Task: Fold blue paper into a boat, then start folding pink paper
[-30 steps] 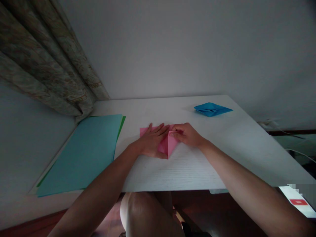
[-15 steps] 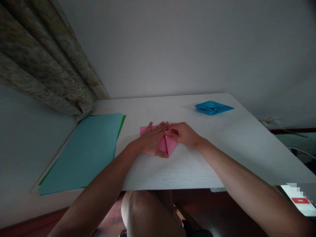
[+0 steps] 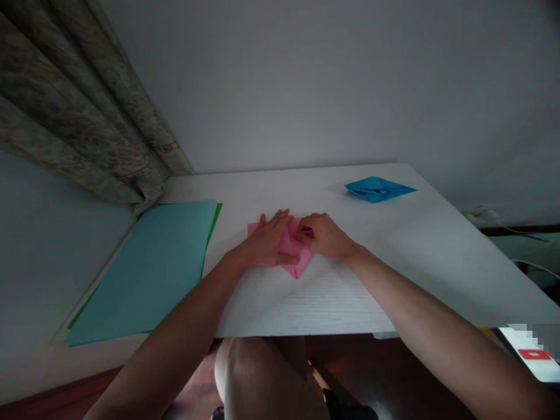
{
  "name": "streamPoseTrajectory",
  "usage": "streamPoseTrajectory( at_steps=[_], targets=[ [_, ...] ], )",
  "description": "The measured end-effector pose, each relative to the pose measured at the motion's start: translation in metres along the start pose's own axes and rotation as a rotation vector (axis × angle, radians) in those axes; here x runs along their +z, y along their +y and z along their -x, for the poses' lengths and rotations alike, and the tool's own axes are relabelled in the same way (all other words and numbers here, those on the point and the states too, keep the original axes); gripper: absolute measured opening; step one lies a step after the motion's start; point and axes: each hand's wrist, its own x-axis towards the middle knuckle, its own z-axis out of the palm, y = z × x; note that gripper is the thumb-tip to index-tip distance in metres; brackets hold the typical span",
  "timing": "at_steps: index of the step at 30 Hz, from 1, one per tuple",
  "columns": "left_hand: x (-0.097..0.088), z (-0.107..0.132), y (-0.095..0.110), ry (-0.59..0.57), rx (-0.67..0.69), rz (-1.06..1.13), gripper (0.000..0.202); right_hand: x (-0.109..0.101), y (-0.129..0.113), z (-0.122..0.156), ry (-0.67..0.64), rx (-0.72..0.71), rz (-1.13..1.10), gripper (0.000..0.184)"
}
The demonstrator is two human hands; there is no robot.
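Note:
A pink sheet of folded paper [image 3: 296,269] lies on the white table, its pointed corner toward me. My left hand [image 3: 268,242] rests flat on its left part, fingers stretched out and spread, the thumb across the lower folds. On the right side of the paper, my right hand [image 3: 322,234] is closed, thumb and fingers bent together at a fold near the middle. Its fingers partly hide the paper they grip.
A blue folded paper boat shape [image 3: 380,190] sits at the back right of the white table [image 3: 420,262]. Large light-blue sheets [image 3: 149,268] with green ones beneath lie on the left. A patterned curtain [image 3: 87,111] hangs at the back left.
My left hand has shifted slightly away from me, its thumb moving up off the paper's near tip. The raised fold in the middle now lies flatter. My right hand stays nearly in place.

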Motion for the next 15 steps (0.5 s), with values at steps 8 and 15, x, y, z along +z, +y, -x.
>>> streamPoseTrajectory(
  at_steps=[8,15],
  targets=[
    [0.009,0.016,-0.004,0.315,-0.006,0.010,0.028,0.000,-0.001,0.000,0.009,0.070,0.041,0.012],
    [0.017,0.020,-0.015,0.392,0.098,0.215,0.017,-0.002,0.000,-0.001,0.013,0.100,-0.043,0.012]
  ],
)
